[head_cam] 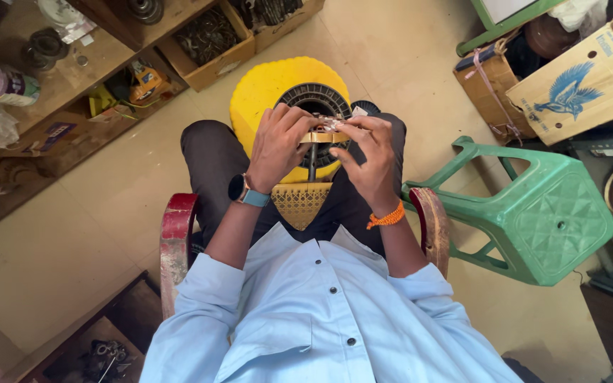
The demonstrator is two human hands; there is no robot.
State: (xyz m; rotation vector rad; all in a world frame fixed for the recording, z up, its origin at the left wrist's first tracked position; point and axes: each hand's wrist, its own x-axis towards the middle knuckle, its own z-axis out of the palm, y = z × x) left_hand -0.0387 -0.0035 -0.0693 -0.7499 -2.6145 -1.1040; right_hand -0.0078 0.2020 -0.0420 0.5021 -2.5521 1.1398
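Head view: my left hand (278, 145) and right hand (370, 159) are close together over my lap, fingertips pinched on a small metal part (329, 126) held against the black ribbed ring (315, 106) of a yellow round unit (267, 89) on the floor. If my grip slackens, I judge the little part could drop between my knees and roll under the chair.

A cardboard box (211, 42) by the wooden shelf (72, 64) holds dark metal pieces, too small to tell apart. Another carton with a blue bird print (580, 81) sits beside an overturned green plastic stool (533, 213); its contents are hidden.
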